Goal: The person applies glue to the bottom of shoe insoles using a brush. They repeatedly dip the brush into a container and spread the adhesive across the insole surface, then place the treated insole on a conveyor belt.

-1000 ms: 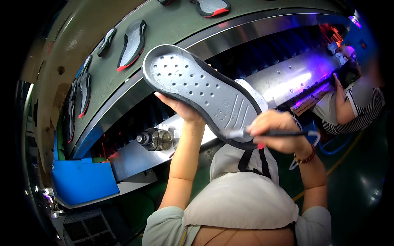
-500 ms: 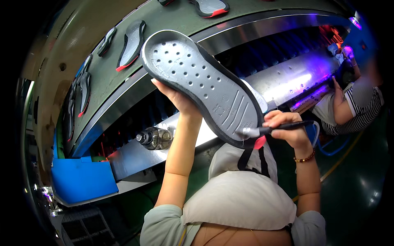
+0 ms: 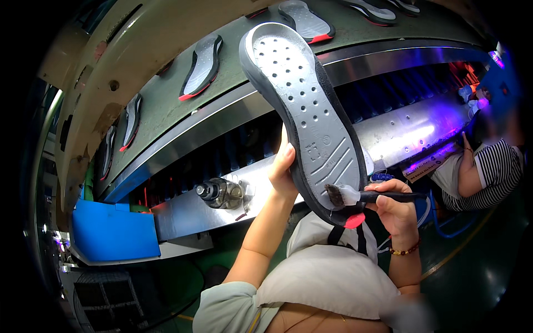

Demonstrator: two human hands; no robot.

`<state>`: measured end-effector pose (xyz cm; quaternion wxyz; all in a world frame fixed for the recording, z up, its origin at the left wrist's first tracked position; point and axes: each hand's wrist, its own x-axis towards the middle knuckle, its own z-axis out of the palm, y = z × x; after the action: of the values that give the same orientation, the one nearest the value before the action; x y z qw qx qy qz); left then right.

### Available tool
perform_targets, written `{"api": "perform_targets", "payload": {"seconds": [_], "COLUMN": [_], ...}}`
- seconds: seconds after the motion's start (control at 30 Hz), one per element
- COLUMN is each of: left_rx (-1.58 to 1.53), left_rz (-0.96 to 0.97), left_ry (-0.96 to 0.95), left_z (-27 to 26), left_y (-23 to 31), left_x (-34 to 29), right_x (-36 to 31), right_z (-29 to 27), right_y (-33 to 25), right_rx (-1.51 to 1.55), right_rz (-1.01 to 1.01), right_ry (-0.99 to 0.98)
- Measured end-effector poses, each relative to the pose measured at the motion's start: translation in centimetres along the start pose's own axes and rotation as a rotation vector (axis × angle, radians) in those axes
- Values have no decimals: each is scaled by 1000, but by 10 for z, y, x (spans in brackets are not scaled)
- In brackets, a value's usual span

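A shoe sole point(image 3: 327, 141), grey inside with rows of small holes, a black rim and a red tip, is tilted up in front of me. My left hand point(image 3: 285, 169) grips it by its left edge, with some fingers hidden behind it. My right hand point(image 3: 395, 210) is closed round the black handle of a brush point(image 3: 355, 195). The dark bristles lie over the sole's inner surface near the red-tipped end; whether they touch cannot be told.
A green conveyor belt point(image 3: 161, 102) carries several similar soles point(image 3: 202, 66) behind a metal rail. On the metal shelf point(image 3: 172, 213) below stands a dark-capped bottle point(image 3: 219, 193). A blue box point(image 3: 114, 230) sits at the left. A person in a striped top point(image 3: 488, 172) is at the right.
The held sole has swung more upright and shifted right with my left hand. The brush has turned, so its dark bristles now show. Soles on the belt appear farther right.
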<state>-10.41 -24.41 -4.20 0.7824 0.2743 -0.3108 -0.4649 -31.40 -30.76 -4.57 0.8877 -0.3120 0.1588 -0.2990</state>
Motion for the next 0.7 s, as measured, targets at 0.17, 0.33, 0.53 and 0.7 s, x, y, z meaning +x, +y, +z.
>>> {"api": "perform_targets", "payload": {"seconds": [0.17,0.33,0.53,0.7], "left_rx": [52,122,123,-371], "left_rz": [-27,-7,75,60], "left_ry": [22,4,16,125], "left_z": [5,4,6,8], "left_y": [-2,-7,-14,-32], "left_x": [-2,0,3,-11], "right_x": [-2,-2,0,1], "right_z": [-4,-8,-10,-6], "right_y": [-3,-3,0,10], "right_rx": [-38,-96,-84,-29], "right_rz": [-1,-24,-58,-73], "right_ry": [16,32,12,22]}}
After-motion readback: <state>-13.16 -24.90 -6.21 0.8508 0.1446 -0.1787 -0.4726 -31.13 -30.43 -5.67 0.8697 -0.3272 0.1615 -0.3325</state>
